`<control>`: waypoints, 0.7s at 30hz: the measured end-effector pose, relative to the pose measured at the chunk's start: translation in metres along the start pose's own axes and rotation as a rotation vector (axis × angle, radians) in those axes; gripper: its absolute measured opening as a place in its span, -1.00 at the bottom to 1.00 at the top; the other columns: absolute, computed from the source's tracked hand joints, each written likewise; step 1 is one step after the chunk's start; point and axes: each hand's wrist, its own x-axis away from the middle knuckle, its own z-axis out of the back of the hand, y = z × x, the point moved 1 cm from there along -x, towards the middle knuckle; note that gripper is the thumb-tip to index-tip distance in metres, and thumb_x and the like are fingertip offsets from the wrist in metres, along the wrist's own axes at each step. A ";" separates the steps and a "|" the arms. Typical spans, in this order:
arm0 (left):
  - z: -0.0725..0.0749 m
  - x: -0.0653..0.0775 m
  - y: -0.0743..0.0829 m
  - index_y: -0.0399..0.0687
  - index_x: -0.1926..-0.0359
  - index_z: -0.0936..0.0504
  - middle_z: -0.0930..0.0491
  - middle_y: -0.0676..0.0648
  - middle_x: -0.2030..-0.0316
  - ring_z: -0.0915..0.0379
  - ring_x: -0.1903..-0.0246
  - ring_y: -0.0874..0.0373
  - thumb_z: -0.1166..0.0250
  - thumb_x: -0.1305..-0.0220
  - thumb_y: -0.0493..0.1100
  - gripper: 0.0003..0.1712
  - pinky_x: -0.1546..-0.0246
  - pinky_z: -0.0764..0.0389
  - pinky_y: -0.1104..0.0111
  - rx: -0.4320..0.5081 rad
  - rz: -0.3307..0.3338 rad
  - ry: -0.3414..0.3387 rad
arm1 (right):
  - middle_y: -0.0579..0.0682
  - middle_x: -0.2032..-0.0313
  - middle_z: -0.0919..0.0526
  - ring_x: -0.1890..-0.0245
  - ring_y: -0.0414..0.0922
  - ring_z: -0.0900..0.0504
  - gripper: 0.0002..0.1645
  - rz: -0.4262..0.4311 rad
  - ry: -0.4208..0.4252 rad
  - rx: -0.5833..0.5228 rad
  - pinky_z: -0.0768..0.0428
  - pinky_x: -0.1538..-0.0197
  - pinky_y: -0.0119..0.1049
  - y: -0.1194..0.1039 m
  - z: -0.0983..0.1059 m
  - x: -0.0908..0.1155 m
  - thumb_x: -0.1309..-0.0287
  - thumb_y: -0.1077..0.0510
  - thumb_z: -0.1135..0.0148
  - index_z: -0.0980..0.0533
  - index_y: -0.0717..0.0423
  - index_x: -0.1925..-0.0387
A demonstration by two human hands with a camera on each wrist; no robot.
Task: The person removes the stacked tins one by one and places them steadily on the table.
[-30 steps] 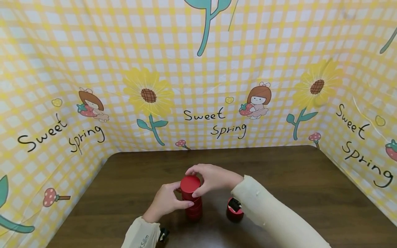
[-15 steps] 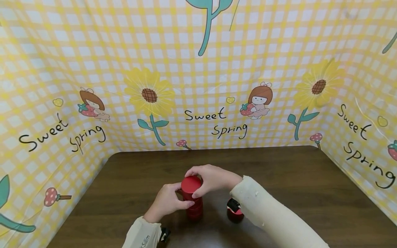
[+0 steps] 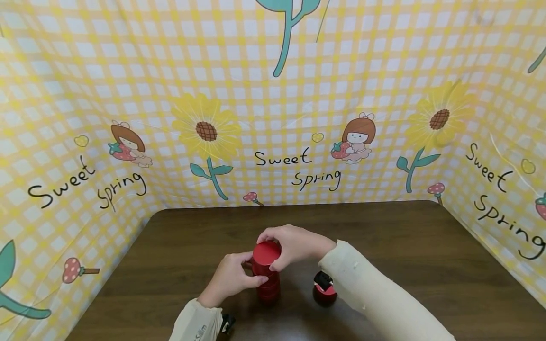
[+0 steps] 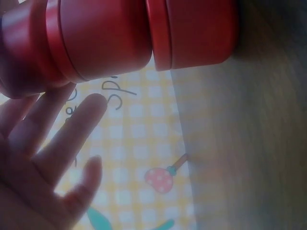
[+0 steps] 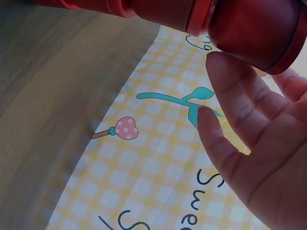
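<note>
Dark wood-grain table before a yellow-and-white gingham cloth with sunflowers and black lettering

A stack of red canisters standing upright on the bench.
Each canister that shows clearly is a short, round, satin-red cylinder with a brighter band near its upper end and a rounded lower edge; at least three sit one above another. The top canister, its flat, round upper face showing, sits slightly out of line with the one beneath; how fully the two touch cannot be told. The right hand grips it, and the left hand holds the stack around the joint just below.
</note>
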 end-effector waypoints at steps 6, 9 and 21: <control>0.000 -0.001 0.000 -0.27 0.00 -0.64 -0.70 -0.07 0.27 -0.59 0.38 0.22 -0.50 0.00 -0.08 -0.45 0.36 -0.60 0.35 0.008 0.008 -0.011 | -0.13 0.19 -0.57 0.25 -0.26 -0.50 -0.44 0.014 -0.003 -0.015 -0.53 0.18 -0.43 0.003 0.004 0.005 0.11 0.23 -0.35 -0.47 0.13 -0.03; 0.000 -0.001 0.000 -0.31 -0.06 -0.60 -0.69 -0.12 0.24 -0.58 0.38 0.22 -0.50 0.00 -0.09 -0.39 0.39 -0.58 0.42 -0.003 0.014 -0.013 | -0.14 0.19 -0.56 0.24 -0.23 -0.50 -0.44 -0.004 -0.005 -0.024 -0.53 0.18 -0.41 0.004 0.005 0.008 0.12 0.24 -0.37 -0.47 0.12 -0.02; 0.000 -0.002 0.003 -0.28 -0.04 -0.61 -0.69 -0.10 0.27 -0.55 0.44 0.24 -0.50 -0.01 -0.10 -0.43 0.41 -0.57 0.44 0.005 0.042 -0.025 | -0.19 0.23 -0.56 0.26 -0.22 -0.53 -0.46 -0.041 -0.003 -0.025 -0.54 0.19 -0.38 0.006 0.011 0.019 0.11 0.23 -0.37 -0.47 0.08 0.00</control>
